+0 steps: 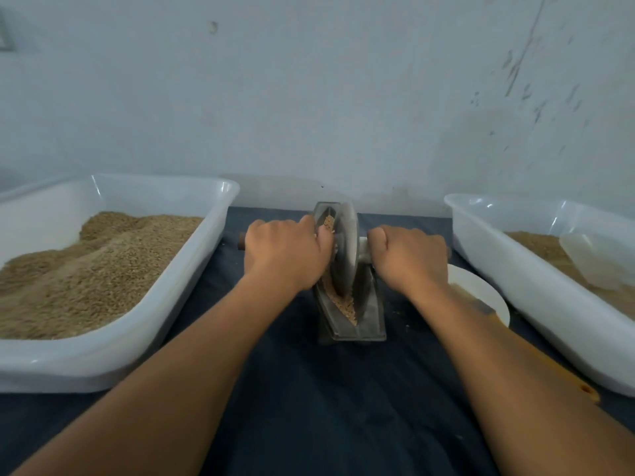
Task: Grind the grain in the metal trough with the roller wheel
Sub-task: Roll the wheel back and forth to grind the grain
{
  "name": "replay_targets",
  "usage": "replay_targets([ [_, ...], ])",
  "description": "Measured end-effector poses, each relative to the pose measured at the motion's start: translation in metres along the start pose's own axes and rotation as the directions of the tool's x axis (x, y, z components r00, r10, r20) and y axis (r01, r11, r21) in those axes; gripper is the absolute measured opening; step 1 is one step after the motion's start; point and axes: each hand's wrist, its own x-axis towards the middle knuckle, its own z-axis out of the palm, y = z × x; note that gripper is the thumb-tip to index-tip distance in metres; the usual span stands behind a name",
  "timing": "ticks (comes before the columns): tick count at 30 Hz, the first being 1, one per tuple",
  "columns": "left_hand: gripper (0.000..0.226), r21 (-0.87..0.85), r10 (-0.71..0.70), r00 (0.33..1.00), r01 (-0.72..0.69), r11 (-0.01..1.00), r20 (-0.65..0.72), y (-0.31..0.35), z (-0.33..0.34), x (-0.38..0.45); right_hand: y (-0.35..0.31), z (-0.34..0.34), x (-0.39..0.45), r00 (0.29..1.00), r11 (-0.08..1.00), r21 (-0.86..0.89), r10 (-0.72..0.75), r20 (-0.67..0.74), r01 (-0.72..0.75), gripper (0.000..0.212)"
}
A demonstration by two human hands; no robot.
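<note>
At centre frame, the left hand [285, 254] and right hand [409, 257] each grip an end of the axle handle [242, 241], holding the roller wheel [345, 249] upright in the metal trough [350, 304] on the dark tabletop [309, 407]. Grain [345, 305] lies in the groove below the wheel. Uneven pressure could tilt the wheel, which looks likely to ride up the wall and spill grain.

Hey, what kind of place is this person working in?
Probably a small home or workshop bench for hand-milling grain, not a kitchen counter. Clues: two white plastic tubs of grain, a metal trough with roller wheel on a dark cloth, and a bare, scuffed wall.
</note>
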Motion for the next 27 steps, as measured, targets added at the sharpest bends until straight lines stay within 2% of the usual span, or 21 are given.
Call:
replay_targets([
  [6,0.057,0.0,0.01,1.0,-0.01,1.0,0.003,0.003,-0.014,-0.017,-0.001,-0.011,-0.02,0.998,0.999,0.037,-0.02,-0.064,0.022,0.042],
  [14,0.053,-0.021,0.003,1.0,-0.003,1.0,0.003,-0.006,-0.012,-0.031,-0.008,-0.017,-0.032,0.979,0.996,-0.033,-0.082,-0.189,0.077,0.043],
  [22,0.049,-0.059,0.018,1.0,-0.018,0.998,-0.008,-0.006,-0.002,-0.013,-0.004,-0.003,-0.017,0.988,0.998,-0.033,-0.055,-0.143,0.051,0.045],
  [27,0.046,-0.002,0.055,0.998,-0.055,0.998,-0.004,-0.001,0.005,0.006,0.004,0.006,-0.002,0.999,1.0,-0.004,-0.018,-0.037,0.018,0.042],
])
